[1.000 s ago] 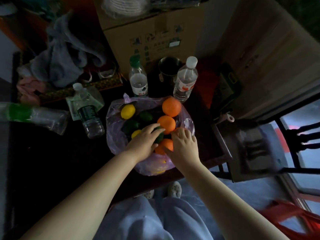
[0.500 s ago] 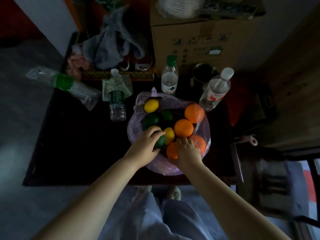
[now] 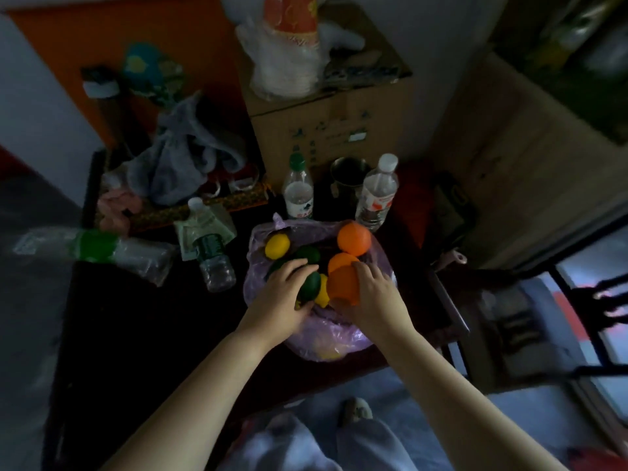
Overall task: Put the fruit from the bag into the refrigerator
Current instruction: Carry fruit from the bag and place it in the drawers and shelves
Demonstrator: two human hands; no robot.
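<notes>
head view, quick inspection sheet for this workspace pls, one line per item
surface: dark table, crowded along its far side
job's things: purple bag open at the table's near edge, holding oranges, green fruit and a lemon; refrigerator not in view
clutter: green-capped bottle, white-capped bottle, metal cup, cardboard box, grey cloth
grippers: left hand grips a green fruit; right hand grips an orange; both are over the bag
cables: nothing seen
surroundings: wood-grain furniture to the right of the table
</notes>
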